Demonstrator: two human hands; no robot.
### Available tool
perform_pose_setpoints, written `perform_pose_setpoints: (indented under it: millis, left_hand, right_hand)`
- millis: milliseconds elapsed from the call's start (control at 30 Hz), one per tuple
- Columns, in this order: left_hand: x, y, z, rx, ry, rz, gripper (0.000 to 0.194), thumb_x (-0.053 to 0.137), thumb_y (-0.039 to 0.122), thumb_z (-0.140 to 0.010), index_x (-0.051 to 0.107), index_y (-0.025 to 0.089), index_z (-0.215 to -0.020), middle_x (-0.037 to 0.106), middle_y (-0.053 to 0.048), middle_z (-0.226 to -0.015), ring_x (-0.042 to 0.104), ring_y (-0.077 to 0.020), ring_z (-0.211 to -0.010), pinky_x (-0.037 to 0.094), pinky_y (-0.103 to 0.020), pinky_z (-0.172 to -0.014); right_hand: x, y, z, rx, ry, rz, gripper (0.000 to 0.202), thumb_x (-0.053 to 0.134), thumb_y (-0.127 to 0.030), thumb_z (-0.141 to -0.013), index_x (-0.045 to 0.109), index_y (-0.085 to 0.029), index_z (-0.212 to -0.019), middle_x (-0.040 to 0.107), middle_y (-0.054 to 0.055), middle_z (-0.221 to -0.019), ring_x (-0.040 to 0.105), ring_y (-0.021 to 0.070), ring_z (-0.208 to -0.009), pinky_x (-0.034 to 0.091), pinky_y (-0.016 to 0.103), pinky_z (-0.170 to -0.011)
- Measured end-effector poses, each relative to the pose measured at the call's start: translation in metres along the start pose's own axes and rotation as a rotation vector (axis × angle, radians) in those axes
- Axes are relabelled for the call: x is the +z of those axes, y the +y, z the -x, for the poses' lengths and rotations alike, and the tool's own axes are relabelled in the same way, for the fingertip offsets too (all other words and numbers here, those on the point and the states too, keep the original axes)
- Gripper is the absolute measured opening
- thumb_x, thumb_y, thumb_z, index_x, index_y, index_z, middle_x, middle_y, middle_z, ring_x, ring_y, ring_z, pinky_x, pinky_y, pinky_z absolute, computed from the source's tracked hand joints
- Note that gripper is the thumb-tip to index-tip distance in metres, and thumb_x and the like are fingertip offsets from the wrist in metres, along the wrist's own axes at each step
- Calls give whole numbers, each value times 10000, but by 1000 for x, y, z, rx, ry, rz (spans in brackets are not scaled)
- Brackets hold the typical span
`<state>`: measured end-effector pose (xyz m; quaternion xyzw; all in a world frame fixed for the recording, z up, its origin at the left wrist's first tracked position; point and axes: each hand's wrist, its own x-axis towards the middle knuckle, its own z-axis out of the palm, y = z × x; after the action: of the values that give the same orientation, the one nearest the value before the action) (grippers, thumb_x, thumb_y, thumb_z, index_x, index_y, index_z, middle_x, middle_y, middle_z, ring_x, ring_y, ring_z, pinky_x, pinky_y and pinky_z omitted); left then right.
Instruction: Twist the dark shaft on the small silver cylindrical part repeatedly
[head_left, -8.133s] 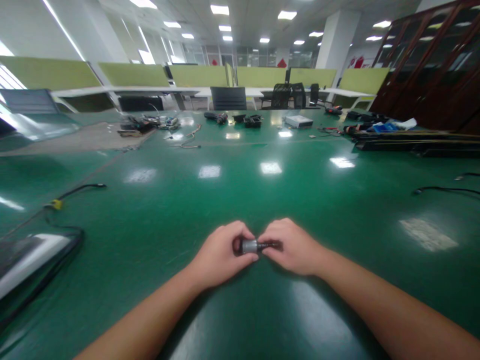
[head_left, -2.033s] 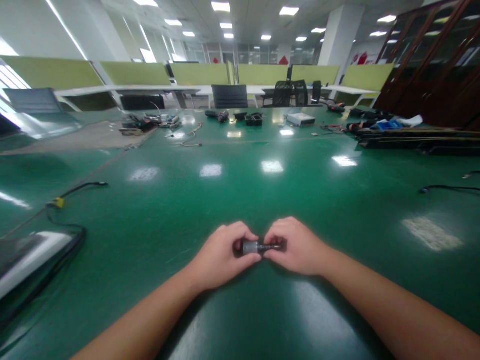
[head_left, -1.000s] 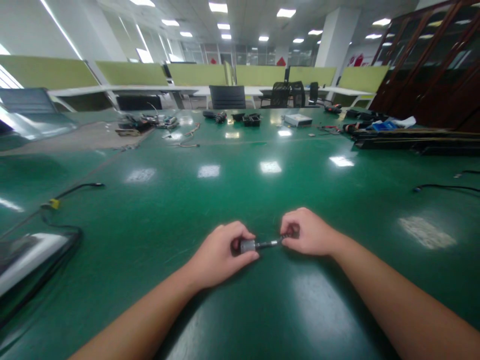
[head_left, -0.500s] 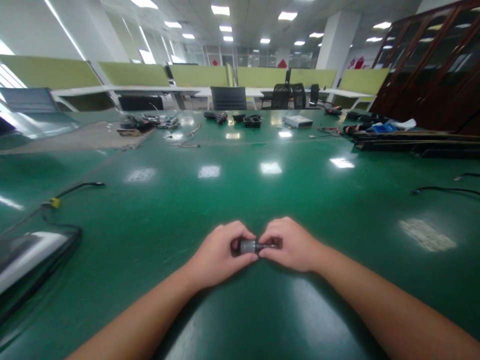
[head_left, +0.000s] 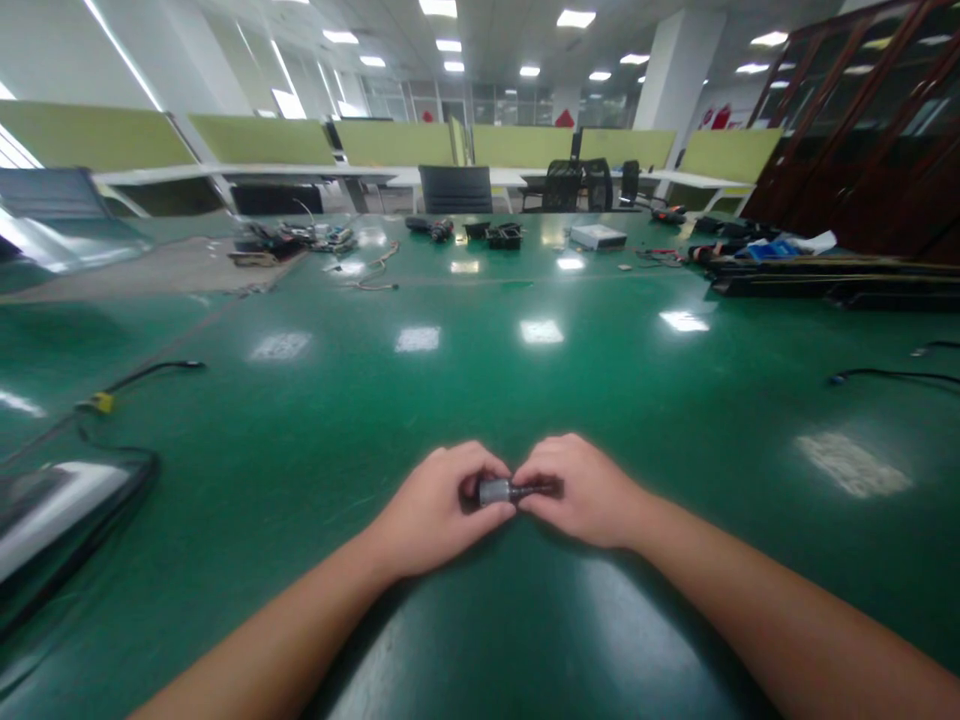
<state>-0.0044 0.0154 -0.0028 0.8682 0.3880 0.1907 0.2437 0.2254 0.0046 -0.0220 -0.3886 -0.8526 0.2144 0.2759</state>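
Note:
A small grey cylindrical part with a thin dark shaft (head_left: pixel 495 491) lies level between my hands, low in the middle of the view. My left hand (head_left: pixel 439 510) is closed around the thick grey end, thumb below and fingers above. On the other side, my right hand (head_left: pixel 581 490) pinches the thin shaft end, its fingertips almost touching those of the left. Fingers and palms hide both ends of the part, so I cannot tell exactly what it is. Both hands are at the green tabletop (head_left: pixel 480 400).
At the left is a white and dark device (head_left: pixel 71 510) with a black cable (head_left: pixel 161 367) beyond it. Black cables (head_left: pixel 892 376) lie on the right. Across the far side are a grey box (head_left: pixel 598 237), black parts (head_left: pixel 502 236) and long dark strips (head_left: pixel 795 278).
The view has shifted slightly. Both hands keep their hold on the small part, with hardly any visible movement of the fingers.

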Motion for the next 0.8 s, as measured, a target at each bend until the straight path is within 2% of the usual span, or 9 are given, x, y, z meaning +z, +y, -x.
perform_pose_setpoints:
  millis: [800]
  left_hand:
    - [1,-3,1,-15,17,13,190,745,348,-825,683,212,-943,656,0,-839,574,-167,-743,392,-270,-669]
  right_hand:
    - [-5,-2,1,2,5,-8,71,732,-170,-786,711,-197,-848,698,-2,-785,627,166,-764,407,328,-795]
